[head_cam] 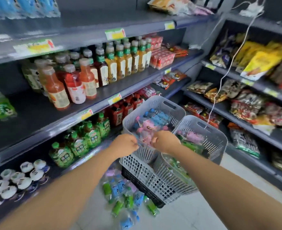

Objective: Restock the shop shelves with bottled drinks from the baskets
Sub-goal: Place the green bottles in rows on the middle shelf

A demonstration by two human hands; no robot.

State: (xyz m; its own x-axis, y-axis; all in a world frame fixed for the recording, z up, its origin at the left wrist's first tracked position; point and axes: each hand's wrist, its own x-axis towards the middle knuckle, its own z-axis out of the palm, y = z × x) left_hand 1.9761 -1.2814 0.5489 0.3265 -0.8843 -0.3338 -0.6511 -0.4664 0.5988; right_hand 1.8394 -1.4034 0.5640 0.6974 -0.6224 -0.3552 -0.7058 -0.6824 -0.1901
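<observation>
Close together, left hand [123,145] and right hand [166,141] on basket [153,101] rim.

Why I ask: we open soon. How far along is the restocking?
Done: juice bottles stand on the middle shelf, with bare space. In hand: left hand and right hand grip the grey basket of pink and blue bottles. Left: that basket, the second basket, the floor bottles.

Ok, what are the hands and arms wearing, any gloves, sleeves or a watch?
The left hand and right hand are bare: no gloves, rings or watch. The left arm and right arm are uncovered to the picture's edge; no sleeve shows.
</observation>
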